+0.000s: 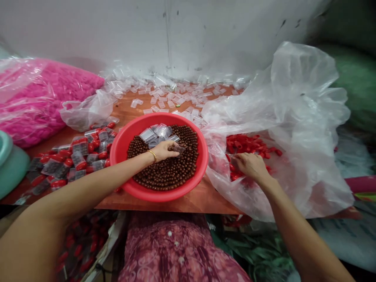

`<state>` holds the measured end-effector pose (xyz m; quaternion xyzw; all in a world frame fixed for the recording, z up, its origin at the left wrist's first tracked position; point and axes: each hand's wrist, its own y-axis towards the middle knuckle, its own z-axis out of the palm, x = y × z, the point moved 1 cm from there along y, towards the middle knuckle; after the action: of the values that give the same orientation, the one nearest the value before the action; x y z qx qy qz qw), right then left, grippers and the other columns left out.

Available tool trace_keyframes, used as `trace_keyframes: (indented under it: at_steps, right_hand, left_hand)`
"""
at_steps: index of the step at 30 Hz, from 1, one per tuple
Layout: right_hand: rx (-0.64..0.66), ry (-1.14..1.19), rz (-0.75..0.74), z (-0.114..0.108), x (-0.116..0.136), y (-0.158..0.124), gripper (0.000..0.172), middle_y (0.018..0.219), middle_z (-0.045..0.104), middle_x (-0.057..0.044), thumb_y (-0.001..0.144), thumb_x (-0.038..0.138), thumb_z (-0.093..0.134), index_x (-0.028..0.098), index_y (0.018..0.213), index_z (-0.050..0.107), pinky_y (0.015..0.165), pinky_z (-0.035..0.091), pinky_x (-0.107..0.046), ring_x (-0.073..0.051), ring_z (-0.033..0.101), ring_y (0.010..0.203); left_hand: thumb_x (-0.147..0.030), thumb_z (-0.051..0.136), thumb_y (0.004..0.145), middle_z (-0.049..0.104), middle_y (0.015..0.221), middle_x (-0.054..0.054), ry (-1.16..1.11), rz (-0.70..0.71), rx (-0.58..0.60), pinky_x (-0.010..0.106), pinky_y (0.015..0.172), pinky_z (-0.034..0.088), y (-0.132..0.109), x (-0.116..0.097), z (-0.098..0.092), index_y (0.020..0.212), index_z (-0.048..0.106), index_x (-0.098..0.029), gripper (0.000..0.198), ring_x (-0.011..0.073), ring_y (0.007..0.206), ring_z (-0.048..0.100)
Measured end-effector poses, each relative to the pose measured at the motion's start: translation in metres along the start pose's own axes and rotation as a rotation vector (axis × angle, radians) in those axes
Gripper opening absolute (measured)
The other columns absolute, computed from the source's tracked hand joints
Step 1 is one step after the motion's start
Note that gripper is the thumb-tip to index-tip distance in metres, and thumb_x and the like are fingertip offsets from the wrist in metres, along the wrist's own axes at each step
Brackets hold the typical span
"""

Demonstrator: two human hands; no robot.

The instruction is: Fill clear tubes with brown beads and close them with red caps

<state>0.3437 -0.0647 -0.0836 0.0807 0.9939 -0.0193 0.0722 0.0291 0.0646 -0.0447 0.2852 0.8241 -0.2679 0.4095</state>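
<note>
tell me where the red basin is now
In the head view, the basin sits centrally on the table, between red-capped boxes at left and red caps at right, the left hand over its beads.

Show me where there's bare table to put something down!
A small patch of table sits behind the red basin, between the small clear bag and clear cases. A thin strip follows the front edge, between the basin and big plastic bag. Crowded: red-capped cases left, red caps right.
</note>
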Motion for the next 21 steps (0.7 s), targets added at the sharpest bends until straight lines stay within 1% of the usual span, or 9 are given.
trace_keyframes:
  at_steps: [2, 3, 6, 9, 12, 15, 17, 19, 21]
  right_hand:
    - [-0.023, 0.042, 0.023, 0.002, -0.004, -0.002, 0.033, 0.105, 0.071, -0.009, 0.088, 0.025, 0.041, 0.017, 0.104, 0.068, 0.072, 0.039, -0.032, -0.024, 0.063, 0.095]
    - [-0.034, 0.062, 0.032, 0.002, -0.005, -0.004, 0.033, 0.105, 0.07, -0.01, 0.087, 0.024, 0.041, 0.016, 0.104, 0.068, 0.072, 0.04, -0.032, -0.024, 0.064, 0.095]
    - [-0.021, 0.107, 0.038, -0.003, -0.004, -0.011, 0.033, 0.103, 0.071, -0.011, 0.087, 0.027, 0.043, 0.016, 0.105, 0.069, 0.073, 0.042, -0.031, -0.024, 0.064, 0.094]
    - [0.101, 0.101, 0.058, -0.013, 0.001, -0.02, 0.034, 0.103, 0.071, -0.01, 0.088, 0.035, 0.044, 0.019, 0.104, 0.069, 0.072, 0.043, -0.03, -0.025, 0.064, 0.095]
    - [0.177, 0.104, 0.12, -0.022, 0.002, -0.029, 0.034, 0.106, 0.07, -0.009, 0.088, 0.03, 0.042, 0.02, 0.11, 0.067, 0.074, 0.043, -0.029, -0.023, 0.064, 0.096]
    - [0.187, 0.148, 0.164, -0.026, 0.001, -0.034, 0.034, 0.11, 0.069, -0.008, 0.088, 0.025, 0.043, 0.02, 0.112, 0.066, 0.075, 0.043, -0.027, -0.021, 0.063, 0.098]
    - [0.181, 0.163, 0.17, -0.027, 0.002, -0.033, 0.032, 0.109, 0.069, -0.007, 0.089, 0.028, 0.042, 0.021, 0.109, 0.066, 0.074, 0.043, -0.025, -0.02, 0.063, 0.097]
    - [0.178, 0.172, 0.165, -0.028, 0.008, -0.028, 0.033, 0.102, 0.071, -0.006, 0.09, 0.035, 0.041, 0.022, 0.104, 0.068, 0.071, 0.042, -0.024, -0.019, 0.064, 0.093]
    - [0.177, 0.18, 0.16, -0.028, 0.016, -0.021, 0.035, 0.099, 0.071, -0.007, 0.09, 0.038, 0.039, 0.021, 0.102, 0.068, 0.069, 0.042, -0.024, -0.019, 0.064, 0.091]
  left_hand:
    - [-0.013, 0.064, 0.069, 0.068, 0.094, 0.007, -0.324, 0.002, 0.012, 0.027, 0.084, 0.049, -0.008, 0.002, -0.008, 0.094, 0.055, -0.011, 0.027, 0.0117, 0.085, 0.063]
    - [-0.013, 0.068, 0.065, 0.068, 0.092, 0.006, -0.445, -0.01, 0.017, 0.028, 0.085, 0.048, -0.012, 0.002, -0.011, 0.093, 0.055, -0.011, 0.031, 0.0119, 0.084, 0.063]
    - [-0.021, 0.078, 0.057, 0.067, 0.093, 0.005, -0.602, -0.037, 0.029, 0.031, 0.087, 0.048, -0.027, -0.001, -0.016, 0.096, 0.056, -0.013, 0.045, 0.0136, 0.086, 0.062]
    - [-0.031, 0.08, 0.057, 0.067, 0.095, 0.006, -0.674, -0.012, 0.013, 0.033, 0.089, 0.048, -0.038, -0.01, -0.02, 0.099, 0.057, -0.013, 0.051, 0.0159, 0.089, 0.062]
    - [-0.031, 0.081, 0.057, 0.066, 0.091, 0.003, -0.727, -0.011, -0.031, 0.031, 0.086, 0.051, -0.043, -0.015, -0.025, 0.095, 0.059, -0.015, 0.046, 0.0139, 0.084, 0.062]
    - [-0.031, 0.08, 0.059, 0.064, 0.08, 0.0, -0.726, -0.11, 0.007, 0.026, 0.073, 0.054, -0.041, -0.016, -0.026, 0.088, 0.059, -0.015, 0.04, 0.0102, 0.071, 0.061]
    - [-0.033, 0.08, 0.059, 0.063, 0.074, -0.001, -0.696, -0.173, 0.052, 0.025, 0.065, 0.054, -0.04, -0.015, -0.025, 0.085, 0.058, -0.014, 0.039, 0.0091, 0.064, 0.06]
    - [-0.034, 0.081, 0.058, 0.062, 0.073, -0.001, -0.671, -0.19, 0.073, 0.025, 0.063, 0.053, -0.039, -0.015, -0.024, 0.085, 0.058, -0.013, 0.041, 0.0094, 0.062, 0.06]
    - [-0.035, 0.081, 0.058, 0.064, 0.076, 0.0, -0.651, -0.181, 0.079, 0.025, 0.064, 0.053, -0.039, -0.015, -0.023, 0.088, 0.057, -0.013, 0.044, 0.0105, 0.065, 0.061]
